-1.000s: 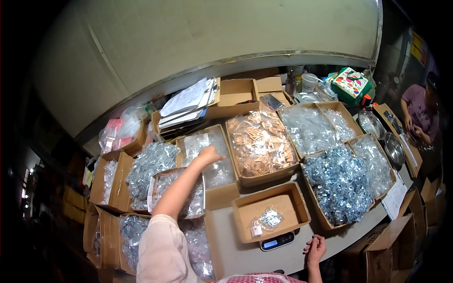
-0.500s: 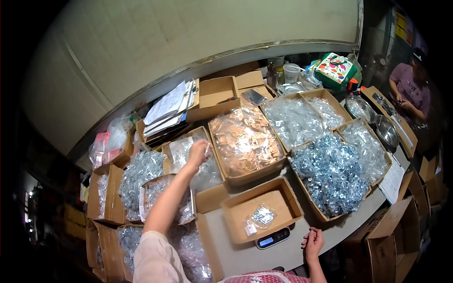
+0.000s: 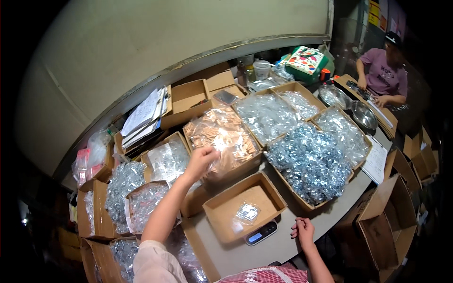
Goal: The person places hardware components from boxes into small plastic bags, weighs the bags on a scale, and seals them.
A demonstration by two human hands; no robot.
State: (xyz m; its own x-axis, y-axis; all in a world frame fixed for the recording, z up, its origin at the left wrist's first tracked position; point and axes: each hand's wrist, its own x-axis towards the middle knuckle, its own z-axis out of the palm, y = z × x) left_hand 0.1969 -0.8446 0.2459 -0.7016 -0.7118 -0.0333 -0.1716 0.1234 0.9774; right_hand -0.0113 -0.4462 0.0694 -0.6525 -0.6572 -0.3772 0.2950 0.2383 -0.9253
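Observation:
My left hand (image 3: 202, 161) is closed in a pinch at the front left corner of a carton of bagged tan peg-like pieces (image 3: 229, 134). What its fingertips hold is too small and bright to make out. Near the table's front edge rests my right hand (image 3: 303, 229), its fingers loosely bent and slightly apart, with nothing visible in them. Between the hands, a shallow cardboard box (image 3: 217, 207) sits tilted on a digital scale (image 3: 262, 233). Inside it lie a small clear bag of silvery hardware (image 3: 247, 212) and a small white item (image 3: 237, 227).
Right of the shallow box stands a carton heaped with bagged bluish metal parts (image 3: 316, 165). Cartons of clear bags (image 3: 167, 160) crowd the left. Papers (image 3: 141, 112) lie at the back left. A co-worker (image 3: 384, 75) handles dark pieces at the far right, beyond metal bowls (image 3: 363, 115).
My left hand has moved right, from above the carton of clear bags to the carton of tan pieces. The view has turned right. The co-worker's hands have moved apart.

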